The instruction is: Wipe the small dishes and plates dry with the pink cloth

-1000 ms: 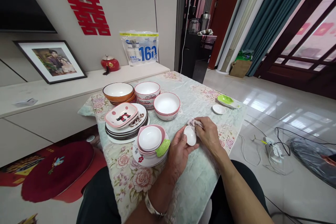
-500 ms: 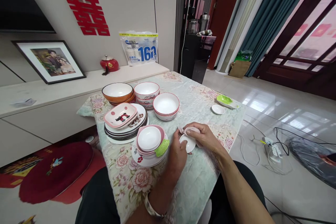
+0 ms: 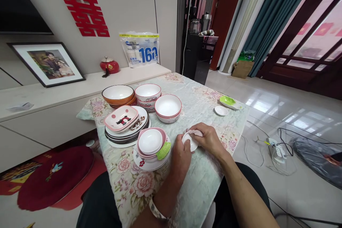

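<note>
Over a floral-clothed worktop (image 3: pixel 200 188), the left hand (image 3: pixel 181 156) clamps fingers on a round white dish (image 3: pixel 193 144), the right hand (image 3: pixel 210 139) on pale-pink cloth (image 3: pixel 196 133); glossy pale-tiled floor (image 3: pixel 263 114) shines beyond.

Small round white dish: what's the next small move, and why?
Probably turn the small round white dish slightly under the pale pink cloth: the left hand holds the dish, and the right hand holds the cloth at the dish's far rim.

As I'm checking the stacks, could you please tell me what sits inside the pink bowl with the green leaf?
A small white dish is uppermost in the pink bowl; the bowl's floor is covered.
</note>
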Motion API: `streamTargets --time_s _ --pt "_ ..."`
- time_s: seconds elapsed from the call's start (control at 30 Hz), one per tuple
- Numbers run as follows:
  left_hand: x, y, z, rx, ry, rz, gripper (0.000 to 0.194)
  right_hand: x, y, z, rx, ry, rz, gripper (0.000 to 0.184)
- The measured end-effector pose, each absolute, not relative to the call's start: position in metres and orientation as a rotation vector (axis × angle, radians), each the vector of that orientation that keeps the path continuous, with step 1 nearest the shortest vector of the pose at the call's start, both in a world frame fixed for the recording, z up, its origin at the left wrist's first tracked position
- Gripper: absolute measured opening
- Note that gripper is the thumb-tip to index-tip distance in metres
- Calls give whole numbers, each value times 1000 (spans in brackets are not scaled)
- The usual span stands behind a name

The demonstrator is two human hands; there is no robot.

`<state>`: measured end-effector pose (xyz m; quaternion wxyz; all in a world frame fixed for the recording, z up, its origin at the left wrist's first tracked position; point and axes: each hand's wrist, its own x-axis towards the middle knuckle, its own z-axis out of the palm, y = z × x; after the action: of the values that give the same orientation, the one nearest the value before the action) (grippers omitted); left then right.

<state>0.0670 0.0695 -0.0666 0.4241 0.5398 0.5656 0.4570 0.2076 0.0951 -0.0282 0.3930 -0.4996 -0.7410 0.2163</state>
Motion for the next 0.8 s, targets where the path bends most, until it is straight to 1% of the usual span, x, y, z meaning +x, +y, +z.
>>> streamTargets --time_s 0.1,0.17,0.27,0.4,0.47,0.57,0.67,0.8 --pt "63 70 -61 1719 1557 999 14 213 90 -19 -1114 -2132 286 21" --pt "61 72 -61 1884 1602 916 16 213 87 -16 -1046 -2218 184 22" --pt "61 75 -65 1950 1620 893 21 208 87 -17 -1019 -2221 157 22" --pt "63 74 -65 1792 1659 969 19 203 94 -22 -1081 -2035 315 18" --pt "64 73 -64 1656 1663 1006 17 201 96 -25 -1174 -1931 438 15" --pt "64 73 -63 1455 1631 1064 17 198 98 -29 -1368 -1767 662 7" --pt "65 75 -63 1289 1606 1078 16 196 97 -34 -1480 -1684 861 18" --pt "65 78 -66 1168 1514 1047 15 198 95 -34 -1391 -1669 1049 21"
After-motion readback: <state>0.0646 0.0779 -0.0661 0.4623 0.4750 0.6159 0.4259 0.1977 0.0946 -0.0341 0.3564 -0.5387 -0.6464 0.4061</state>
